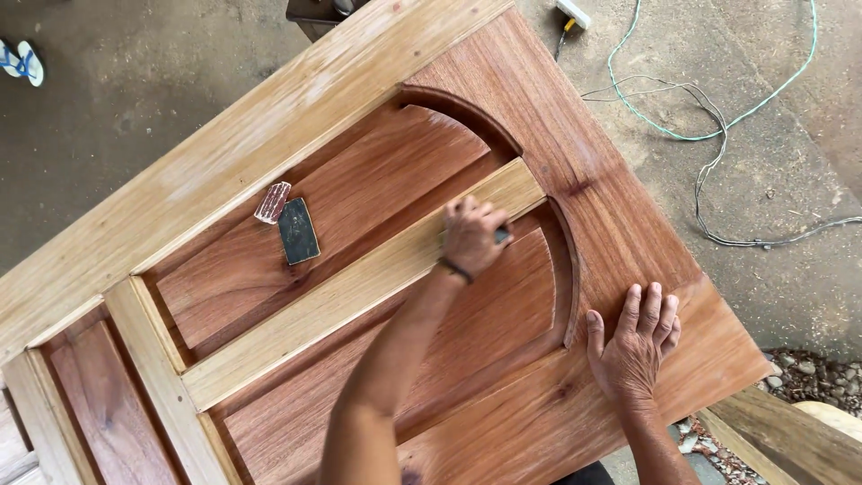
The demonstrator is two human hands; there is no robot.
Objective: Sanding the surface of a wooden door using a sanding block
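Note:
A large wooden door (224,153) lies flat and slanted across the view, with pale rails and reddish panels under an arched top. My left hand (471,235) is closed on a small dark object (501,235) and presses it where the pale middle rail (359,287) meets the curved moulding. What the dark object is cannot be made out. My right hand (633,346) lies flat with fingers spread on the reddish frame near the door's right edge and holds nothing.
A dark rectangular sanding pad (298,231) and a small reddish striped piece (272,202) lie on the upper panel. Green and grey cables (709,135) and a white power strip (573,13) lie on the concrete floor. A wooden plank (781,440) and pebbles are at bottom right.

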